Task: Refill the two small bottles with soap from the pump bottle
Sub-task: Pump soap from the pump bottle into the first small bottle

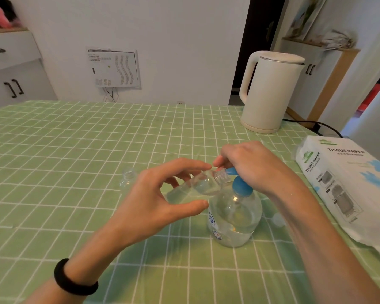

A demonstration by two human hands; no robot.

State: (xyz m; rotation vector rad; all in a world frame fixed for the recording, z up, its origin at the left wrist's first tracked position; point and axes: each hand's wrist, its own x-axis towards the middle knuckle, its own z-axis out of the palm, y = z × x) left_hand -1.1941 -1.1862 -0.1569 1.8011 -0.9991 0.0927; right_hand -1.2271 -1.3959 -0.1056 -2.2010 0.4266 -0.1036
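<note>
A clear pump bottle (234, 218) with a blue pump head (241, 187) stands on the green checked tablecloth, holding a little clear soap at its bottom. My right hand (252, 165) rests on top of the pump head, fingers over the blue nozzle. My left hand (160, 194) holds a small clear bottle (198, 186) tilted almost flat, its open neck touching the nozzle tip. A second small clear bottle (127, 179) stands upright and uncapped behind my left hand. A pale blue cap (278, 219) lies just right of the pump bottle.
A cream electric kettle (270, 91) stands at the back right, its black cord trailing off the edge. A pack of tissue paper (347, 183) lies along the right side. The tablecloth (64, 161) stretches out to the left. White cabinets stand beyond.
</note>
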